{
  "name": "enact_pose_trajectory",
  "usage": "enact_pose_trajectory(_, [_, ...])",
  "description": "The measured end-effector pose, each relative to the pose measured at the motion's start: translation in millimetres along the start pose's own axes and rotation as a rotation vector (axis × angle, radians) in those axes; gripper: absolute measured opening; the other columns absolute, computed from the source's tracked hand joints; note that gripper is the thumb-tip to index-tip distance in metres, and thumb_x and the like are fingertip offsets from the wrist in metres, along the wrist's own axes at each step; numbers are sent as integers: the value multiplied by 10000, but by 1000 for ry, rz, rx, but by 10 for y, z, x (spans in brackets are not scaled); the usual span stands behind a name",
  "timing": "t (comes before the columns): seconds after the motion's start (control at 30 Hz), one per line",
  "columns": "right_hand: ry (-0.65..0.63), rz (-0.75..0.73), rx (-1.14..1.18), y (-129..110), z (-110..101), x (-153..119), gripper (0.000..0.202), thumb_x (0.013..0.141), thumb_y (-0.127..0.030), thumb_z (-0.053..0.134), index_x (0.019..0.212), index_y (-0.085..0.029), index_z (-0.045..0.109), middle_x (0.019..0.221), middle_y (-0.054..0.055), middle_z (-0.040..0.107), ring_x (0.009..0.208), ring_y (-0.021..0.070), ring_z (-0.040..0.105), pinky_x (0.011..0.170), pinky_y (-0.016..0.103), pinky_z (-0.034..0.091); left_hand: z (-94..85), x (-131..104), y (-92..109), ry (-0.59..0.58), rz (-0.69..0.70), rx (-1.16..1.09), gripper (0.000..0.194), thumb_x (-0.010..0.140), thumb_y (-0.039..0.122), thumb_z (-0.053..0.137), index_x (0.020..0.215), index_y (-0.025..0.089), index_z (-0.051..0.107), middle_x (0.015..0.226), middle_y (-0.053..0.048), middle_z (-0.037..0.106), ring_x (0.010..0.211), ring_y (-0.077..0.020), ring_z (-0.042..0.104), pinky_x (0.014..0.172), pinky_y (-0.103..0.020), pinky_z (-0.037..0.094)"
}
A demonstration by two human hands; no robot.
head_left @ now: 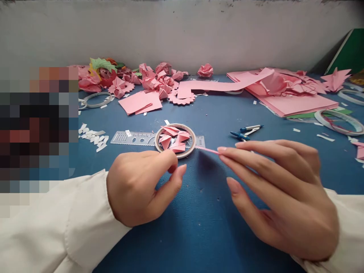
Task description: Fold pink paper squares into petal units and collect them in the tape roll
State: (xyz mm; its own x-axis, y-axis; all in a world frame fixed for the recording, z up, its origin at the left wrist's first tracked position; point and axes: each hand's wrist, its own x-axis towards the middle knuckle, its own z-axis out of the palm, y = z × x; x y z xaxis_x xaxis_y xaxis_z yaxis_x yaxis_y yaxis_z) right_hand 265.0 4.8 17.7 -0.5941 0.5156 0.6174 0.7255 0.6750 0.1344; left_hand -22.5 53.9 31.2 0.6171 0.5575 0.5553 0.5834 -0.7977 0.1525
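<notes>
The fingers of the right hand [287, 197] are extended and close together, the index and middle fingertips pinching one end of a thin pink strip [207, 150], with the thumb held well apart below. The fingers of the left hand [139, 189] are curled inward, the thumb tip near the bent index finger with a small gap showing; whether they grip anything cannot be told. The strip extends leftward from the right fingertips to the right side of a tape roll [193, 139], above the blue table [199, 235]; whether it touches the roll is unclear. The roll lies flat over a clear stencil ruler [142, 138], just beyond the left hand, and encircles several folded pink pieces [178, 147]. White paper scraps [92, 134] are grouped left of the ruler; a blue-and-white drawing compass [240, 135] lies beyond the right fingertips. Along the rear, from left to right: a green paper leaf [104, 64] on a coloured heap, crumpled pink paper shapes [150, 81], a single pink paper rose [205, 70] and a pile of pink sheets [301, 103]. A broad pink band [216, 86] reaches from the shapes onto the pile. At the far right, a white ring [318, 118] lies in front of the sheets.
</notes>
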Motion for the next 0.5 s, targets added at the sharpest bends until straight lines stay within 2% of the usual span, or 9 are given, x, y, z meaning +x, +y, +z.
enact_pose_trajectory(0.07, [-18, 18, 54, -75, -68, -44, 339, 1102, -156, 709, 1432, -217, 759, 1305, 90, 899, 1221, 326, 782, 1127, 561, 554, 26, -48, 6, 2, 40, 11, 75, 1199, 260, 528, 1171, 248, 598, 690, 94, 619, 451, -144, 351, 518, -336, 321])
enact_pose_trajectory(0.13, [-42, 74, 110, -152, -107, -96, 240, 1116, -329, 750, 1346, -305, 816, 1251, 84, 895, 1186, 350, 797, 1054, 572, 603, 50, -103, 23, -14, 106, 20, 145, 1232, 276, 469, 1326, 254, 577, 756, 70, 724, 474, -156, 461, 547, -353, 360])
enact_pose_trajectory(0.2, [-70, 110, 158, -203, -123, -146, 259, 1105, -508, 778, 1281, -332, 851, 1225, 105, 882, 1170, 373, 800, 970, 563, 637, 43, -152, 50, -37, 197, 31, 220, 1232, 210, 398, 1336, 258, 585, 722, 58, 726, 537, -189, 572, 582, -393, 369])
enact_pose_trajectory(0.27, [-88, 119, 201, -220, -130, -180, 320, 1091, -598, 786, 1237, -322, 860, 1190, 120, 871, 1136, 370, 799, 924, 547, 655, -11, -171, 79, -85, 293, 27, 278, 1202, 115, 378, 1325, 226, 601, 651, 62, 670, 558, -214, 582, 589, -426, 341])
enact_pose_trajectory(0.4, [-105, 114, 259, -200, -135, -146, 293, 1088, -591, 807, 1149, -310, 862, 1089, 112, 860, 1029, 340, 809, 844, 502, 673, -167, -86, 108, -284, 399, -80, 276, 1128, 6, 447, 1241, 131, 666, 722, 39, 711, 569, -196, 511, 557, -422, 346])
enact_pose_trajectory(0.5, [-108, 59, 294, -181, -117, -33, 154, 1111, -418, 808, 1029, -294, 849, 988, 75, 853, 909, 287, 810, 770, 448, 669, -190, -17, 102, -326, 355, -133, 305, 1066, -48, 503, 1029, 152, 730, 710, 43, 700, 560, -169, 517, 527, -376, 394])
